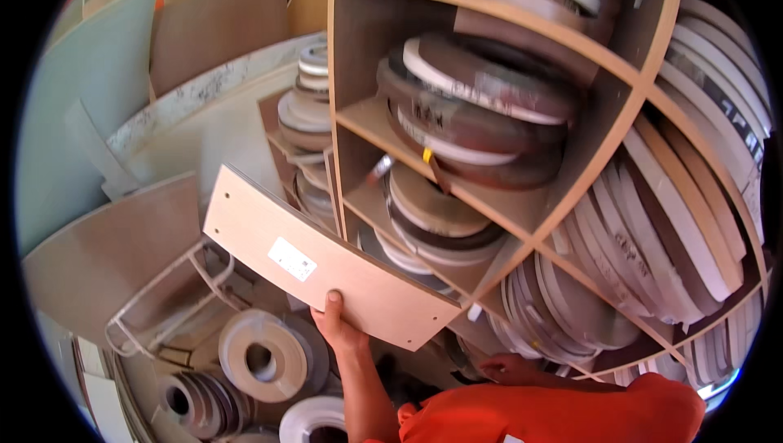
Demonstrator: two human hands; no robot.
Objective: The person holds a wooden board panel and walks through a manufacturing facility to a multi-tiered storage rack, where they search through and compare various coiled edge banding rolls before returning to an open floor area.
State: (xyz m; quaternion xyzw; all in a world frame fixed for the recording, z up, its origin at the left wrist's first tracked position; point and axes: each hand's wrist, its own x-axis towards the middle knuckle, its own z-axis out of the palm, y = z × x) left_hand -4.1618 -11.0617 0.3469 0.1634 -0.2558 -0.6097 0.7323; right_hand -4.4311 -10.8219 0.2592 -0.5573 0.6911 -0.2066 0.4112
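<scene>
1 fisheye head view, downward, near the board

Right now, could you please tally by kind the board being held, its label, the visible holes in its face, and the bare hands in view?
Board: 1
White label: 1
Holes: 4
Left hand and right hand: 2
Total: 8

Tan panel in L hand

You've got thumb on panel's face, near its white label. Your R hand: off panel's lower R end. Shelf unit w/ stacked rolls up-R of panel; floor rolls below.
</scene>
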